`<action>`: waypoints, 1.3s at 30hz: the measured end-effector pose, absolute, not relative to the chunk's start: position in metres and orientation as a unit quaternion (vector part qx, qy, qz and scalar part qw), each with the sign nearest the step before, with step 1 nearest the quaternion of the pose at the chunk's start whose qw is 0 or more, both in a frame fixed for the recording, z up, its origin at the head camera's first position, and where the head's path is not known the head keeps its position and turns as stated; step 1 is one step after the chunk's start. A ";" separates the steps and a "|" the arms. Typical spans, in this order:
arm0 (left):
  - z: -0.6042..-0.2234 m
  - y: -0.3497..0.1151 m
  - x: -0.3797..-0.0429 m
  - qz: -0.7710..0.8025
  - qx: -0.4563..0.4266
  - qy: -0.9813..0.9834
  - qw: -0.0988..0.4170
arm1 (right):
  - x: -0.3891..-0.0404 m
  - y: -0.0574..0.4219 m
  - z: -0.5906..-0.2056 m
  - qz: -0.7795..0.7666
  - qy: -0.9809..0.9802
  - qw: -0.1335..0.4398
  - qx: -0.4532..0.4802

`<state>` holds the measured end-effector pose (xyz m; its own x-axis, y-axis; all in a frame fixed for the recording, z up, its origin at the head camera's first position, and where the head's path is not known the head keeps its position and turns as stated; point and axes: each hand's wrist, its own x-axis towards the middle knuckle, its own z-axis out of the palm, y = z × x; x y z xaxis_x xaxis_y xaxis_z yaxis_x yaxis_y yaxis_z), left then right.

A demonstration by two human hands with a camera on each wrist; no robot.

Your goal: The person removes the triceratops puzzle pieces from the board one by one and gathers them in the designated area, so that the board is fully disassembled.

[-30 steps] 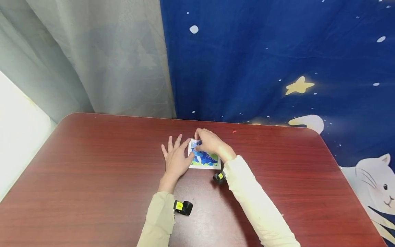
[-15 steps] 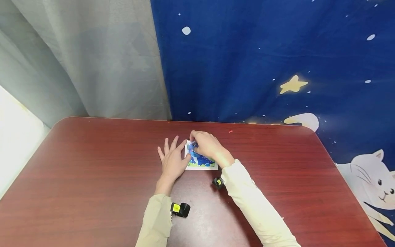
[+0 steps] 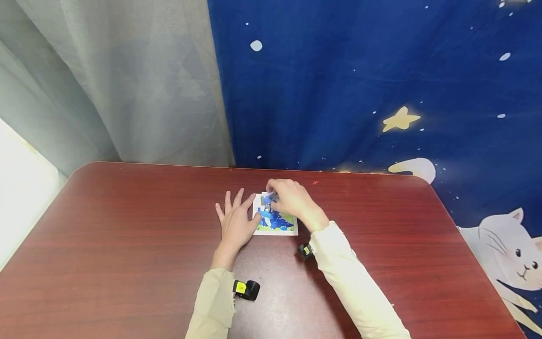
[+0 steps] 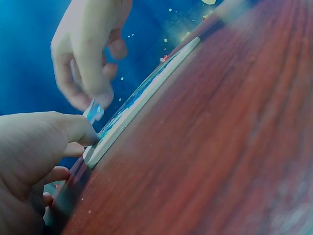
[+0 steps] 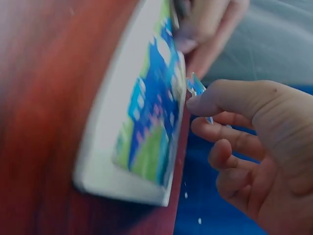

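A small jigsaw puzzle (image 3: 276,222) in a white frame, with a blue dinosaur on green, lies flat on the table. My right hand (image 3: 293,197) is over its upper part and pinches a puzzle piece (image 5: 196,84) between thumb and fingers. In the left wrist view the piece (image 4: 94,111) is held just above the board, close to its left end. My left hand (image 3: 238,225) rests at the frame's left side, fingers spread, its thumb touching the edge. The right hand hides the puzzle's upper right part in the head view.
The red-brown wooden table (image 3: 139,245) reaches back to a grey and blue curtain (image 3: 305,94). A small red scrap (image 3: 315,182) lies near the far edge. Each wrist carries a black camera, the left camera (image 3: 247,289) close above the tabletop.
My right hand has shifted slightly right over the puzzle, with more of its upper left part showing now. The left hand stays at the frame's left side.
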<state>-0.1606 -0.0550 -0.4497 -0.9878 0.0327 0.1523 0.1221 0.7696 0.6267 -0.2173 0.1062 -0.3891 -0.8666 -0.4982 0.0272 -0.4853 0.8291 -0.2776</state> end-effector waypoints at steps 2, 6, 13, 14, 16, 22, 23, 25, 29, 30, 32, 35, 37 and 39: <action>-0.450 -0.055 -0.160 -0.338 -0.041 -0.938 0.067 | -0.220 0.116 -0.388 -0.165 0.954 0.028 -0.249; -0.451 -0.056 -0.160 -0.339 -0.039 -0.938 0.067 | -0.224 0.139 -0.386 -0.197 0.953 0.030 -0.230; -0.451 -0.056 -0.160 -0.346 -0.041 -0.935 0.071 | -0.223 0.170 -0.387 -0.218 0.954 0.017 -0.205; -0.451 -0.056 -0.160 -0.346 -0.041 -0.934 0.071 | -0.222 0.173 -0.388 -0.221 0.954 0.018 -0.204; -0.451 -0.056 -0.161 -0.347 -0.041 -0.934 0.072 | -0.221 0.178 -0.391 -0.228 0.952 0.025 -0.203; -0.450 -0.056 -0.160 -0.351 -0.042 -0.932 0.075 | -0.220 0.186 -0.400 -0.236 0.950 0.047 -0.199; -0.450 -0.056 -0.160 -0.351 -0.042 -0.932 0.075 | -0.219 0.186 -0.401 -0.237 0.950 0.049 -0.195; -0.450 -0.057 -0.160 -0.353 -0.043 -0.931 0.076 | -0.219 0.186 -0.403 -0.239 0.951 0.050 -0.188; -0.450 -0.057 -0.160 -0.350 -0.041 -0.933 0.074 | -0.218 0.184 -0.406 -0.273 0.942 0.053 -0.185; -0.450 -0.058 -0.160 -0.349 -0.040 -0.933 0.072 | -0.218 0.184 -0.407 -0.285 0.939 0.054 -0.184; -0.451 -0.058 -0.161 -0.347 -0.039 -0.935 0.068 | -0.218 0.184 -0.409 -0.305 0.934 0.058 -0.178; -0.450 -0.058 -0.160 -0.349 -0.040 -0.934 0.065 | -0.217 0.185 -0.411 -0.312 0.934 0.064 -0.164; -0.450 -0.058 -0.160 -0.350 -0.041 -0.934 0.066 | -0.217 0.185 -0.412 -0.312 0.935 0.068 -0.157; -0.450 -0.058 -0.160 -0.351 -0.041 -0.933 0.069 | -0.218 0.185 -0.413 -0.317 0.933 0.073 -0.155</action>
